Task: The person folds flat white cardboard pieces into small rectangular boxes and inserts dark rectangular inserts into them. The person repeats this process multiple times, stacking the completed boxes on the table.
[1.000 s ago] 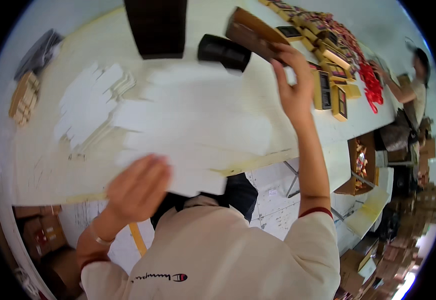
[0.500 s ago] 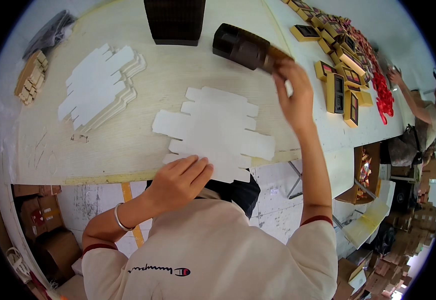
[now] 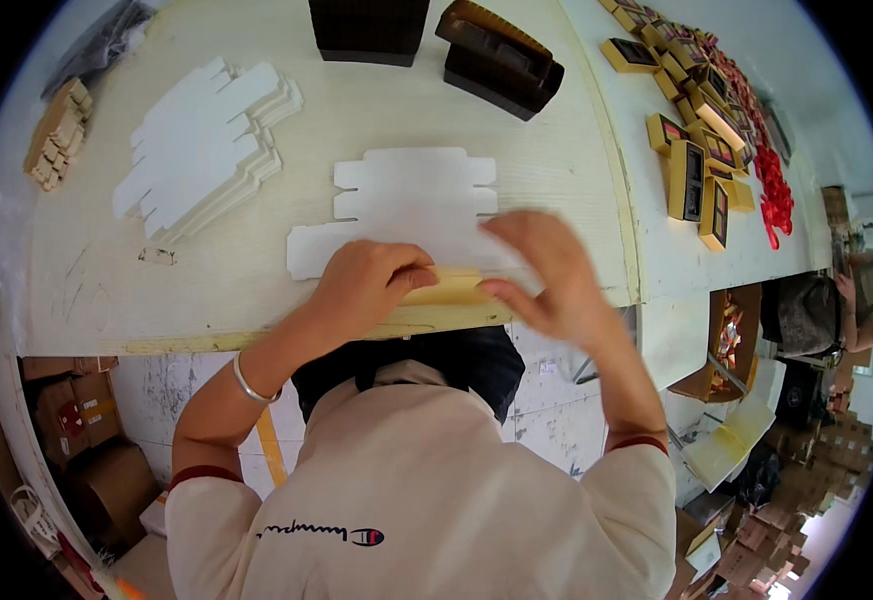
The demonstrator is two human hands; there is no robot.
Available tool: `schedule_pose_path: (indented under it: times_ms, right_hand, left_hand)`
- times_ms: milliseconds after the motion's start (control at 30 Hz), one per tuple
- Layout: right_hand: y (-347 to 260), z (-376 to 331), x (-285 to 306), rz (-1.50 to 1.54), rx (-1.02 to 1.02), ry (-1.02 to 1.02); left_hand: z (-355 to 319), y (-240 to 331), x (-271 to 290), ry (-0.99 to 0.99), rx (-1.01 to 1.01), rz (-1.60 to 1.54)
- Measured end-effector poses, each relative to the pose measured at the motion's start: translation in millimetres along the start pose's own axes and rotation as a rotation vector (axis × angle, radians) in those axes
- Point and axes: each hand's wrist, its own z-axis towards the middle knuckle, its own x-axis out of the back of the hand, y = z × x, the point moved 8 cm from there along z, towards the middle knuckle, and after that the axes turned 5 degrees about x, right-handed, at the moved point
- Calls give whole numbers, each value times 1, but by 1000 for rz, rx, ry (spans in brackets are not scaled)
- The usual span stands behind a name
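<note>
In front of me a flat die-cut carton blank (image 3: pixel 417 185) lies white side up, with tabs along its sides. Its near edge is folded up and shows a gold-yellow face. My left hand (image 3: pixel 367 285) pinches that folded flap between thumb and fingers. Over the blank's right part is my right hand (image 3: pixel 552 275), slightly blurred, with thumb and fingers spread apart and nothing seen between them. The thumb is close to the flap's right end; whether it touches cannot be seen. Beyond the blank stands a dark brown holder (image 3: pixel 502 75) with a long piece slanting across its top.
A stack of white carton blanks (image 3: pixel 207 140) lies at the left, with small wooden-coloured pieces (image 3: pixel 57 135) beyond. A dark box (image 3: pixel 369 30) stands at the back. On the right table are several gold boxes (image 3: pixel 687 180) and red ribbon (image 3: pixel 775 200). Another person is at the far right.
My right hand has left the dark brown holder and come back to the blank. The blank's near edge has been folded up, with my left hand now gripping it. The view has shifted slightly.
</note>
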Motion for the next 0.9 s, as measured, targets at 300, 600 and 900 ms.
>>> schedule_pose_path:
  times_ms: [300, 600, 900]
  right_hand:
    - [0, -34, -56, -257, 102, -9]
    - [13, -22, -81, -390, 69, -185]
    - [17, 3, -85, -258, -117, -31]
  left_hand:
    - [-14, 24, -13, 262, -426, 523]
    - [-19, 16, -2, 280, -483, 610]
    - [11, -14, 11, 176, -199, 420]
